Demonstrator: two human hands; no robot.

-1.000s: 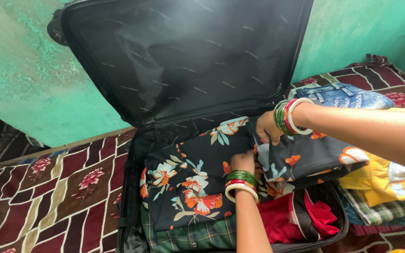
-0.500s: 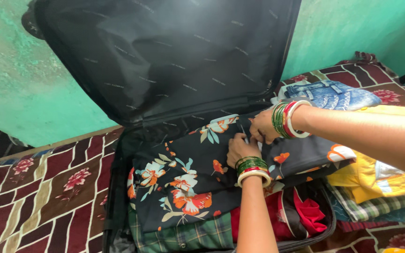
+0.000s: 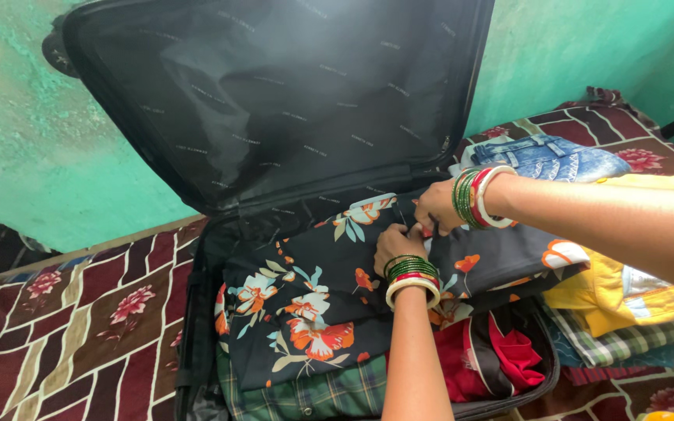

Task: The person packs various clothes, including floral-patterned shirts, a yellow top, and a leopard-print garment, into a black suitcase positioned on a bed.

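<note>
Green plaid cloth (image 3: 313,394): lying nearest, at the front edge of the suitcase (image 3: 196,312), partly under the floral fabric.
Red garment (image 3: 485,359): bunching in the front right corner.
Floral fabric (image 3: 306,300): spreading dark and folded across the packed clothes (orange flowers, pale teal leaves), draping over the right rim.
Left hand (image 3: 398,242): pressing down on the fabric, fingers curled and pinching a fold.
Right hand (image 3: 436,206): touching the left, fingers closed on the same fold.
Yellow garment (image 3: 626,292): resting outside, right of the case.
Jeans (image 3: 551,160): lying farther back on the bedspread (image 3: 79,312).
Lid (image 3: 274,93): standing open against the green wall (image 3: 25,156).
</note>
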